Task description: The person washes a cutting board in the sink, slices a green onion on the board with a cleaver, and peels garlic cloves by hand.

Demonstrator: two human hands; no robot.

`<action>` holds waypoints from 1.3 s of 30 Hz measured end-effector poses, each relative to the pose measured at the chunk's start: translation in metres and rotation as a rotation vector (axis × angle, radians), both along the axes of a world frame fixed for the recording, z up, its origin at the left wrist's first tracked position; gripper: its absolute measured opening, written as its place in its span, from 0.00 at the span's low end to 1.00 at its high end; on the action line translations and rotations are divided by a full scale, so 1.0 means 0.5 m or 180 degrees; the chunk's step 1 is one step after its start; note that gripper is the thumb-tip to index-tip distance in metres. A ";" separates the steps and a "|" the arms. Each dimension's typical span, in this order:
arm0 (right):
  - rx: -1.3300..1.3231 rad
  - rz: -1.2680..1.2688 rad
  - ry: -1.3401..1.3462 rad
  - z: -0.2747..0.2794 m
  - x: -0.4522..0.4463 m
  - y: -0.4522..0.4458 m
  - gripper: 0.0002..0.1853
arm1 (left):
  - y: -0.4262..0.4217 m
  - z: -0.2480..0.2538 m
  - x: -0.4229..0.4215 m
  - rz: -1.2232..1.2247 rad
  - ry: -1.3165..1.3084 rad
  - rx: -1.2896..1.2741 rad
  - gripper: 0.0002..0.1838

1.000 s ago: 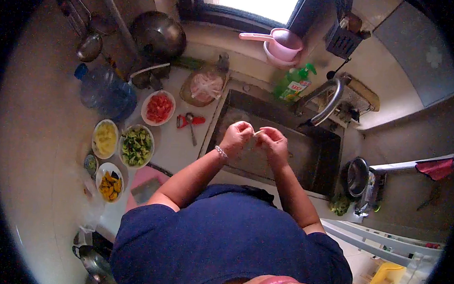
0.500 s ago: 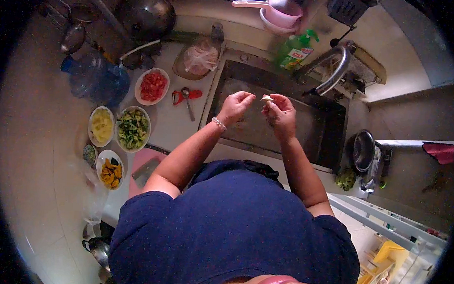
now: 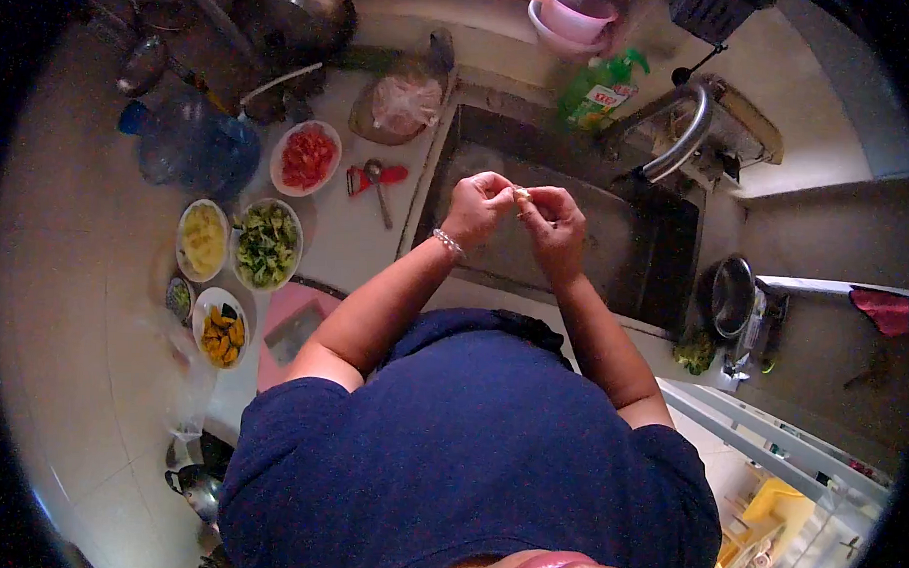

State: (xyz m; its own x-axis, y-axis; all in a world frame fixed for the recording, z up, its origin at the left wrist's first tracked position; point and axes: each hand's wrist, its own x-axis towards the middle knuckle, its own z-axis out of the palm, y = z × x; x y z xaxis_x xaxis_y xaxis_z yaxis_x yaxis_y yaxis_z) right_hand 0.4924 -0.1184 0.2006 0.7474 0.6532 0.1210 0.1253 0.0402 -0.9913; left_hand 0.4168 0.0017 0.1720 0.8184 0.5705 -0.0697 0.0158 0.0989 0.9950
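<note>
Over the sink (image 3: 455, 269), my two hands meet at the fingertips. Between thumb and fingers my right hand (image 3: 559, 230) pinches a small pale piece (image 3: 522, 194) that looks like a garlic clove. My left hand (image 3: 477, 211), with a beaded bracelet at its wrist, is closed in a pinch against the same piece. The fingers cover most of it, so its exact shape is hidden.
Left on the counter are plates of chopped tomato (image 3: 309, 159), green vegetables (image 3: 267, 244), pale yellow slices (image 3: 204, 241) and orange-yellow pieces (image 3: 222, 336). A red peeler (image 3: 361, 179) lies beside a spoon. The faucet (image 3: 695, 127) and green soap bottle (image 3: 601, 94) stand behind the sink.
My left hand has moved right and now touches the pale piece in my right hand; the two were apart before. The view has shifted slightly.
</note>
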 end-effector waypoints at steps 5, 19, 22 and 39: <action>0.0384 0.0296 0.1662 -0.004 0.012 -0.002 0.11 | -0.002 -0.015 -0.014 -0.0008 -0.0295 -0.1100 0.08; 0.0401 0.0455 0.2777 0.034 0.017 0.011 0.15 | -0.016 0.072 -0.038 0.0411 -0.0536 0.1596 0.03; 0.0342 0.0597 0.2421 0.057 0.015 0.010 0.14 | -0.030 0.107 -0.050 0.0544 -0.0532 0.1209 0.03; 0.0146 0.0702 0.1889 0.050 0.007 0.008 0.12 | -0.029 0.071 -0.043 0.0490 -0.0717 0.0182 0.04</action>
